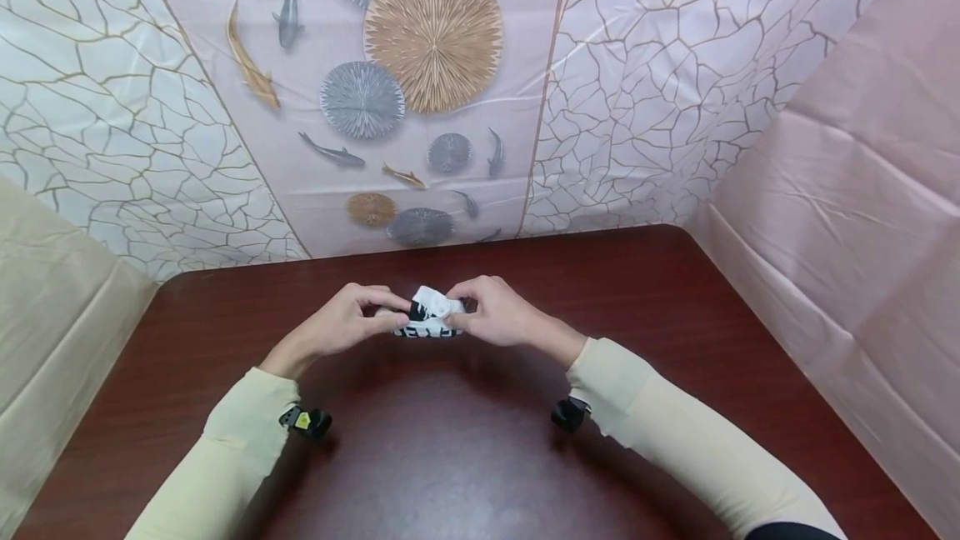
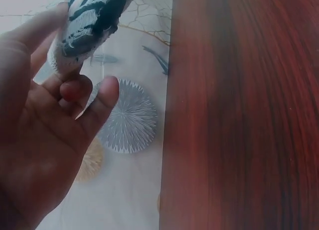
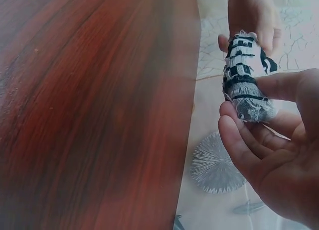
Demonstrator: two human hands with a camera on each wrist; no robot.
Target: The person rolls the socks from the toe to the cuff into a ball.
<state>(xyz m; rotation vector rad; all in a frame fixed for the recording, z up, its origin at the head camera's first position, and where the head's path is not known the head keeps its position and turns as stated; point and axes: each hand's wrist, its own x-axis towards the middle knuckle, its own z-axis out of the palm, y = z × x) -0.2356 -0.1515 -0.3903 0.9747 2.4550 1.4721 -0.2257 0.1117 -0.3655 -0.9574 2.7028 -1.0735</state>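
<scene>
A bundled black-and-white knit sock [image 1: 429,328] is held up between both hands over the far half of the table. My left hand [image 1: 347,319] pinches its left end between thumb and fingers. At the other end, my right hand [image 1: 497,312] grips the fabric, thumb on the near side. A white flap of the sock sticks up in the middle. In the right wrist view the sock [image 3: 241,65] shows dark block patterning, a grey band and loose threads. Frayed threads also cover the sock [image 2: 92,28] in the left wrist view, where its top is cut off.
The dark red-brown wooden table [image 1: 450,440] has a glossy top. Behind it hangs a patterned cloth [image 1: 442,165] with fish and round motifs. Plain pale cloth [image 1: 847,215] hangs along the right side. Black wrist straps [image 1: 307,421] sit by both sleeves.
</scene>
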